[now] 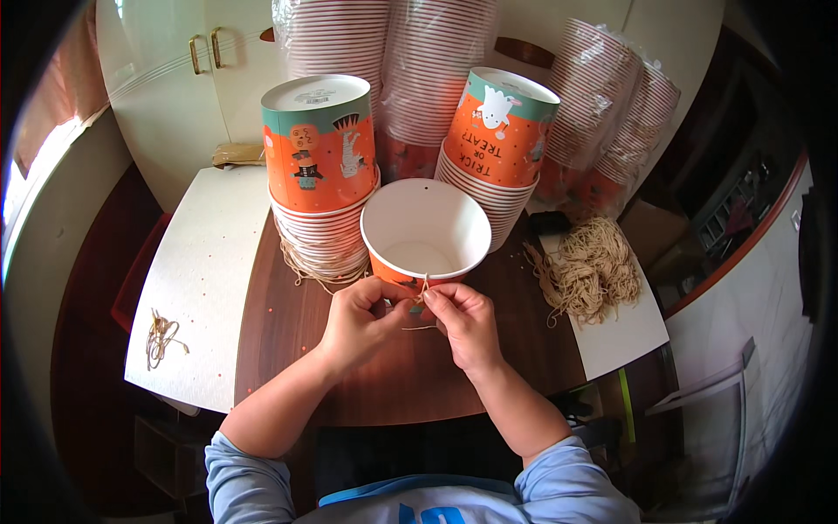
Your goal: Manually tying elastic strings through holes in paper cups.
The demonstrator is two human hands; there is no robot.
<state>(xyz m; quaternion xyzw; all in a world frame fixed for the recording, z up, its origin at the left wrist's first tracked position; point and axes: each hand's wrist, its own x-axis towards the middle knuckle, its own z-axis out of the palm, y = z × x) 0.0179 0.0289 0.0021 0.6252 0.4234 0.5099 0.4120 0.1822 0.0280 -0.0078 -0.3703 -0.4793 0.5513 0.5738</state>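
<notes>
An orange paper bucket [425, 225] with a white inside stands upright on the dark middle of the table, its mouth toward me. A thin tan string [425, 284] passes over its near rim, and a loose end lies below. My left hand [365, 316] pinches the string from the left, fingertips close to the bucket's front. From the right, my right hand [460, 316] pinches it too, thumb and forefinger just under the rim. A small hole shows in the bucket's far wall. The exact shape of the string between my fingers is too small to make out.
Behind the bucket rise a left stack of upturned buckets [319, 144], with string around its base, and a right stack [497, 148]. Plastic-wrapped bucket stacks [441, 70] stand farther back. A tan string heap [594, 271] lies right; a small string bundle [161, 339] lies left.
</notes>
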